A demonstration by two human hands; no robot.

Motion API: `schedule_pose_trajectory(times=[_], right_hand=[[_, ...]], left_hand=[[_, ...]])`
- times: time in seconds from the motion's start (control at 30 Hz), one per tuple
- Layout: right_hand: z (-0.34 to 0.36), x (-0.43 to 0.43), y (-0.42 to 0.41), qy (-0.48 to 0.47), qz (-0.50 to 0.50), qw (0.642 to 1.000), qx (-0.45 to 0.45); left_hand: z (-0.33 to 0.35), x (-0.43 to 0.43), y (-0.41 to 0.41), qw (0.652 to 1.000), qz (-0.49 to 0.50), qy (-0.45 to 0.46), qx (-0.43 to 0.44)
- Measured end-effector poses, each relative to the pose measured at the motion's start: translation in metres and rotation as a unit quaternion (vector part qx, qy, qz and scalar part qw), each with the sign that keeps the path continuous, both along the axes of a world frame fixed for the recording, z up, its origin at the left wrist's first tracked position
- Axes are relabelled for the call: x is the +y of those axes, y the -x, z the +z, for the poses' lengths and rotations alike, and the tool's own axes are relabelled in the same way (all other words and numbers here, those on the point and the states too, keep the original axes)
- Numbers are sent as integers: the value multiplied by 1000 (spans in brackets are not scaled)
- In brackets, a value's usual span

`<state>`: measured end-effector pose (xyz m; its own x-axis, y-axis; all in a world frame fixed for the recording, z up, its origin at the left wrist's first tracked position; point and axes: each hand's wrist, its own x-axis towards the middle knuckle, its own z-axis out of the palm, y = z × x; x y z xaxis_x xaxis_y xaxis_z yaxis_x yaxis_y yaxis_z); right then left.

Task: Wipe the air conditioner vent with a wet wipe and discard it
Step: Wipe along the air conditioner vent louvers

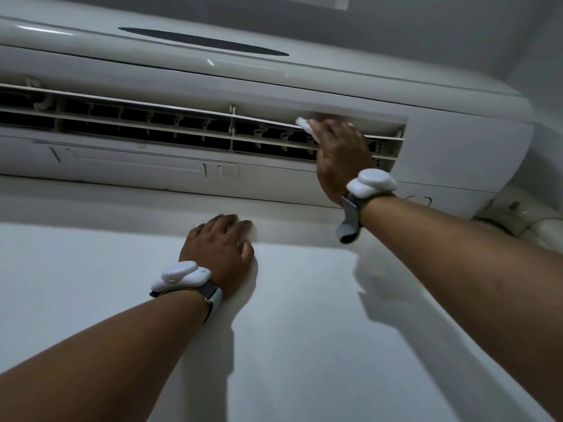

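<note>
A white wall-mounted air conditioner (243, 77) fills the upper part of the view, seen from below. Its long vent (170, 126) shows dark slots between pale louvre slats. My right hand (341, 153) is raised against the right end of the vent and presses a white wet wipe (306, 124) onto the upper slat; most of the wipe is hidden under my fingers. My left hand (221, 249) lies flat on the white wall just below the unit, fingers spread, holding nothing. Each wrist carries a white device on a strap.
The white wall (304, 330) spreads below the unit. At the right edge, a pale pipe and cable (515, 214) leave the unit's lower corner. The ceiling meets the wall above the unit.
</note>
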<state>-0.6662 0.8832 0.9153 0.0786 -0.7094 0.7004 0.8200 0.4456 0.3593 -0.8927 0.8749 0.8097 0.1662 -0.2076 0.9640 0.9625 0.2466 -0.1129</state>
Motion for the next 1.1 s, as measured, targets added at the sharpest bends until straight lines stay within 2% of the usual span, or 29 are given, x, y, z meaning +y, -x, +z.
schedule_pose_trajectory(times=[0.3,0.5,0.9,1.03,1.1], right_hand=[[-9,35,-59,12,38,998,57],[-2,20,-37,10,109,989,101],[7,-43,51,-7,94,995,-40],[-3,-53,52,-96,102,986,-86],[-12,-54,58,-162,66,981,-87]], left_hand=[[4,4,3,1000,0,-7,2],[5,4,6,1000,1,-13,8],[3,5,6,1000,-8,-17,16],[4,5,7,999,-11,-22,21],[4,6,7,999,-17,-26,24]])
